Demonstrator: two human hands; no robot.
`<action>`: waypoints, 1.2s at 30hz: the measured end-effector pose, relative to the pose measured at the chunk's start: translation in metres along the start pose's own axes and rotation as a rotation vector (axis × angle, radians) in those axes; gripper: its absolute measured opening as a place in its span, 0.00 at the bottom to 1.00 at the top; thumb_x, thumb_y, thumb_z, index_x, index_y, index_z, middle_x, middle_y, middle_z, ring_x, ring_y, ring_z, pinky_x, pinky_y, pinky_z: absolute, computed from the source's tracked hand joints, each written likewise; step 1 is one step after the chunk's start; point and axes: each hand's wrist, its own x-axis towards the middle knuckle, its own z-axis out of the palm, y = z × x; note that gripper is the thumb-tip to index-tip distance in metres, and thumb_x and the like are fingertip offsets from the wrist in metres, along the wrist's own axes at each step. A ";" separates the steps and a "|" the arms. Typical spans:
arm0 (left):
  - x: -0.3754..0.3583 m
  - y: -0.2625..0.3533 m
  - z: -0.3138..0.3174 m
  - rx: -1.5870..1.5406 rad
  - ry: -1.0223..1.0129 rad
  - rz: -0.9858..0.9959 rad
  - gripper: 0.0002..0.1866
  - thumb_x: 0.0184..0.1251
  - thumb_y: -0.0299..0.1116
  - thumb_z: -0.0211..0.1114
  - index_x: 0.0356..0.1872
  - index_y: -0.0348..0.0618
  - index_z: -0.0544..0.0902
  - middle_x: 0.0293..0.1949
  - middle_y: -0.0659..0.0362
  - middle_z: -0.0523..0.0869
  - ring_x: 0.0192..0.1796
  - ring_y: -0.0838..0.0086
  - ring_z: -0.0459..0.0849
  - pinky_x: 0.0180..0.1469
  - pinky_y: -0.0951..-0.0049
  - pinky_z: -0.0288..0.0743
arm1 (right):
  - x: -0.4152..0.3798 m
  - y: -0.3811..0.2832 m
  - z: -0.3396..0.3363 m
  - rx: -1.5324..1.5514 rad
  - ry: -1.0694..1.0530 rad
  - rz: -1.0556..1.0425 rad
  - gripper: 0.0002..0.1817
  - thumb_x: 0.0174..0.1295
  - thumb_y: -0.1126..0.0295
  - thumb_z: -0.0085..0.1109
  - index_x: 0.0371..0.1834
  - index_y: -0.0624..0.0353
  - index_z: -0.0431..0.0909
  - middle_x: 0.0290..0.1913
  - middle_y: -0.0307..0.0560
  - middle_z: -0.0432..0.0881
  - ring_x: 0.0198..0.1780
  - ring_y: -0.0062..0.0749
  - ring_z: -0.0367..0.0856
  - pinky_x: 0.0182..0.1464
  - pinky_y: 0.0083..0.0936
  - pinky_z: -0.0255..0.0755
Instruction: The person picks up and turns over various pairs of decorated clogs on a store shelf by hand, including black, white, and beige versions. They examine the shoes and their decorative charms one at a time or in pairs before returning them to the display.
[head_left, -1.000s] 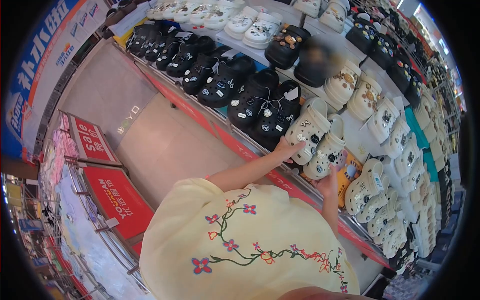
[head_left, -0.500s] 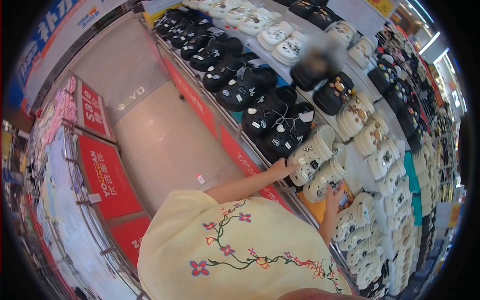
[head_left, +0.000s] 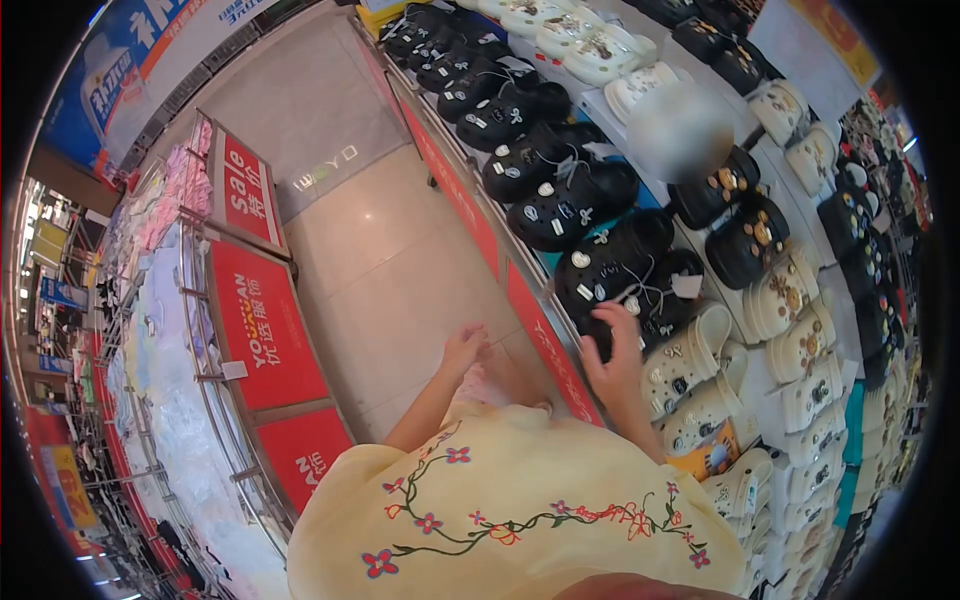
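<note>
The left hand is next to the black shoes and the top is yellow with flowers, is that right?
Not quite: the head view shows the right hand by the black shoes, while the left hand is away from them. The top is yellow with flowers.

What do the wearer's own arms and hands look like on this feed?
The left hand and right hand are ungloved, with no watch visible; the forearms are uncovered. The loose pale yellow top carries a green vine with red and blue flowers. Rings can't be made out.
</note>
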 end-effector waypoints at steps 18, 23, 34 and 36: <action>0.228 0.229 -0.237 0.165 -0.037 0.235 0.15 0.64 0.35 0.56 0.51 0.44 0.73 0.45 0.60 0.80 0.45 0.73 0.81 0.43 0.72 0.73 | 0.295 -0.055 0.249 0.131 -0.012 0.088 0.31 0.52 0.74 0.61 0.61 0.62 0.61 0.56 0.55 0.67 0.51 0.42 0.74 0.53 0.30 0.68; 0.299 0.271 -0.220 0.170 -0.233 0.216 0.17 0.65 0.36 0.56 0.53 0.45 0.72 0.47 0.59 0.80 0.46 0.72 0.81 0.44 0.72 0.73 | 0.368 -0.015 0.252 -0.064 0.159 0.045 0.28 0.50 0.73 0.61 0.57 0.62 0.65 0.51 0.56 0.71 0.45 0.48 0.74 0.48 0.35 0.68; 0.419 0.433 -0.274 0.150 -0.232 0.114 0.21 0.65 0.36 0.56 0.58 0.43 0.68 0.52 0.54 0.77 0.49 0.71 0.80 0.46 0.71 0.73 | 0.597 0.067 0.317 -0.518 0.084 0.278 0.36 0.52 0.60 0.62 0.64 0.52 0.59 0.42 0.53 0.77 0.49 0.50 0.73 0.52 0.47 0.63; 0.439 0.449 -0.281 0.023 -0.217 0.073 0.22 0.66 0.36 0.56 0.59 0.42 0.66 0.51 0.53 0.77 0.50 0.70 0.79 0.46 0.70 0.74 | 0.614 0.071 0.325 -0.544 -0.133 0.492 0.37 0.53 0.58 0.62 0.66 0.51 0.57 0.41 0.54 0.78 0.47 0.51 0.75 0.52 0.47 0.63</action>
